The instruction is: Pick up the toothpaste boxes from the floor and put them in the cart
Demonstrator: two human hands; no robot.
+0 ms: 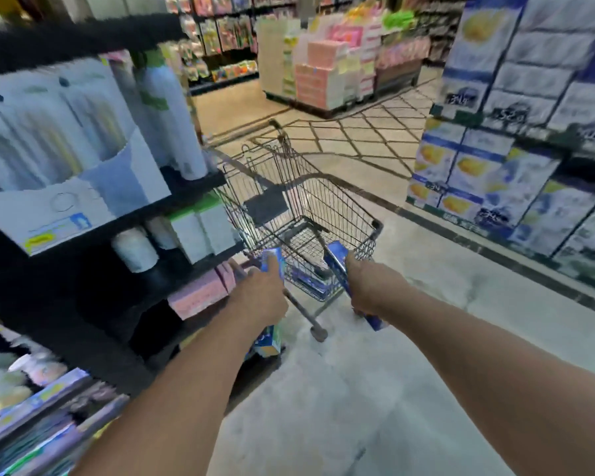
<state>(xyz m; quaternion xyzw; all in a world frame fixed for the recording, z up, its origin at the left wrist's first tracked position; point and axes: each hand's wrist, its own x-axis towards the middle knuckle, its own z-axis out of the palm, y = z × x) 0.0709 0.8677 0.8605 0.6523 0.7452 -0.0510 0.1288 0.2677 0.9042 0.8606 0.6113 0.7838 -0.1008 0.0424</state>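
We see left hand (260,297) gripping blue toothpaste box (272,261), right hand (368,286) gripping second toothpaste box (337,261). Both boxes at near end of wire cart (310,201), just ahead of fists.

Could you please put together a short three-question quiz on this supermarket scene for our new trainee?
1. True or false: the left hand and the right hand each hold a blue toothpaste box.
2. Where does the cart stand relative to the hands? A. directly ahead of them B. behind the person C. lying on its side
3. Fill in: the dark shelving stands on the person's ____ side.

Key:
1. True: the left box and the right box are both gripped.
2. A
3. left
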